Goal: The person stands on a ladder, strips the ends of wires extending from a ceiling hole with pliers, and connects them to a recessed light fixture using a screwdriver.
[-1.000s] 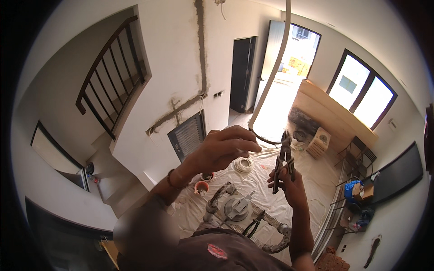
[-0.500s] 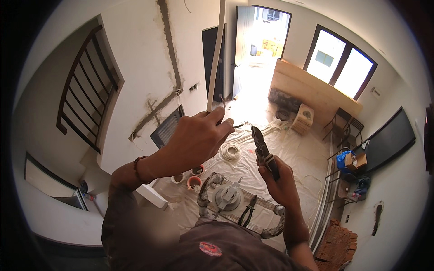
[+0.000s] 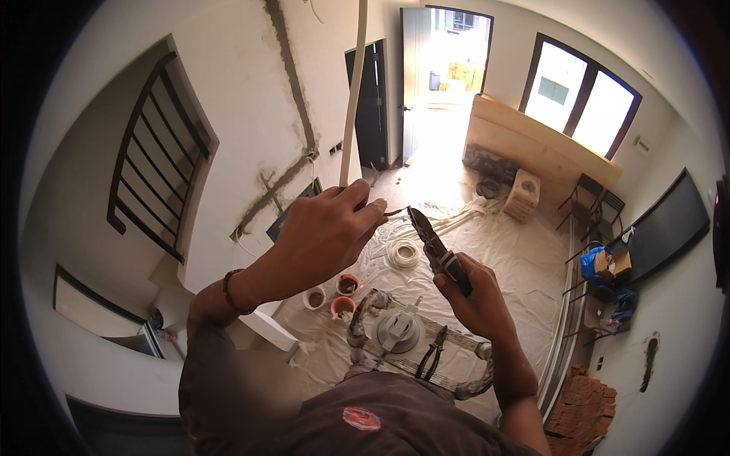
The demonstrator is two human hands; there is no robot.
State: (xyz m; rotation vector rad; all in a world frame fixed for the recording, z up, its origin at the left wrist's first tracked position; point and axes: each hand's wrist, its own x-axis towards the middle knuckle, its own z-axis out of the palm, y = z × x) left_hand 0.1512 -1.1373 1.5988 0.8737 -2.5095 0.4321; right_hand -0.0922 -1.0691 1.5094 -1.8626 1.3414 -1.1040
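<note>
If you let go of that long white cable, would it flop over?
Probably it would sag. The white cable hangs down in a gentle curve to the left hand, so it looks bendy yet springy. A coil of similar cable on the floor suggests it curls easily.

White cable — black pliers

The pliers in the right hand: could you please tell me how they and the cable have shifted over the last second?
The right hand has tilted the pliers from upright so the tips now point at the wire ends by the left hand. That hand stays clamped on the white cable hanging from above. The spare pliers below lie unmoved.
</note>
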